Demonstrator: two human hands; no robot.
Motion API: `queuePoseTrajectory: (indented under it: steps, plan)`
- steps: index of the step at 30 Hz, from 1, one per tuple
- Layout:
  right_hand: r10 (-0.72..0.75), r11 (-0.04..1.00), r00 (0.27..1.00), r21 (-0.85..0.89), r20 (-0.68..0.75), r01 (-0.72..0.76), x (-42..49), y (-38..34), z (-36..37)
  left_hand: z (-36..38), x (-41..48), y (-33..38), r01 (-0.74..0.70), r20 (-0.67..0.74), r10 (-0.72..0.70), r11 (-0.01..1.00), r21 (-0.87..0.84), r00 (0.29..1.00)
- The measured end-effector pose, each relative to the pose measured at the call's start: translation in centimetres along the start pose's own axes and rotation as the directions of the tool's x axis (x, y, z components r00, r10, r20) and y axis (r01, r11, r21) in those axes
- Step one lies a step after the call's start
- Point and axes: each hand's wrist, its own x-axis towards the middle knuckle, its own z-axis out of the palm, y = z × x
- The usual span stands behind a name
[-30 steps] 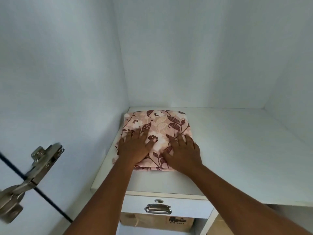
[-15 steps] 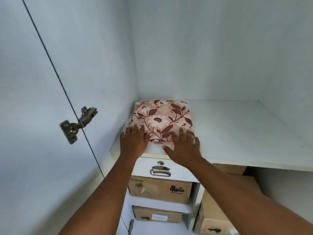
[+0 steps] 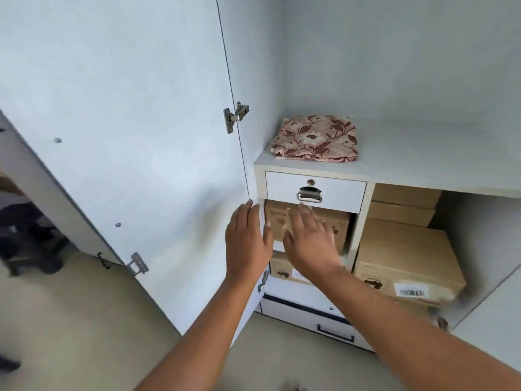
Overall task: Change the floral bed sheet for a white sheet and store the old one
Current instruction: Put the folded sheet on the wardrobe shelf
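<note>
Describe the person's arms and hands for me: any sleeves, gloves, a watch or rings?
Both are bare. The left hand and right hand wear no gloves, and the forearms show no sleeves as far as the picture's lower edge. No watch or bracelet at either wrist. No ring shows on the left hand; the right hand's fingers are too blurred to tell.

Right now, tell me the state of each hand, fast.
Left hand: open, fingers straight, holding nothing.
Right hand: open, fingers spread, holding nothing; the sheet lies on the shelf, untouched.
</note>
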Motion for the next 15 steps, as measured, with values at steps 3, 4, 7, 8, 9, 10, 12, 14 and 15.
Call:
queuePoseTrajectory:
  steps: [3, 4, 7, 8, 9, 10, 12, 14, 15]
  plan:
    - [-0.057, 0.998, 0.998, 0.033, 0.016, 0.056, -4.2, -4.5, 0.4, -5.1, -4.7, -1.3, 0.036, -0.117, -0.033, 0.999, 0.018, 0.993]
    - [-0.072, 0.997, 0.997, 0.044, 0.013, 0.071, -5.0, -5.1, 0.5, -6.3, -5.4, -1.4, 0.059, -0.166, -0.058, 0.998, 0.004, 0.984]
    - [-0.144, 0.989, 0.989, 0.049, 0.018, 0.143, -7.9, -9.4, 1.6, -10.4, -7.9, -3.8, 0.187, -0.344, -0.203, 0.979, -0.078, 0.917]
    - [-0.143, 0.989, 0.99, 0.048, 0.016, 0.142, -8.6, -9.7, 2.0, -10.2, -8.2, -4.0, 0.227, -0.389, -0.262, 0.965, -0.135, 0.883]
    - [-0.203, 0.977, 0.979, 0.059, -0.021, 0.204, -9.3, -13.0, 2.5, -12.9, -8.8, -6.1, 0.261, -0.43, -0.311, 0.95, -0.172, 0.847]
    - [-0.21, 0.975, 0.977, 0.069, -0.027, 0.212, -9.6, -13.5, 2.9, -13.8, -8.6, -6.2, 0.311, -0.442, -0.388, 0.92, -0.238, 0.809]
    - [-0.247, 0.965, 0.968, 0.078, -0.05, 0.251, -10.1, -16.7, 3.4, -15.5, -8.2, -8.5, 0.393, -0.39, -0.519, 0.846, -0.36, 0.76]
    - [-0.23, 0.967, 0.972, 0.1, -0.035, 0.233, -10.1, -17.0, 3.6, -15.8, -7.5, -8.7, 0.489, -0.276, -0.617, 0.769, -0.412, 0.737]
    - [-0.239, 0.966, 0.97, 0.089, -0.052, 0.243, -10.2, -19.4, 4.2, -17.1, -7.5, -10.8, 0.502, -0.207, -0.618, 0.757, -0.42, 0.758]
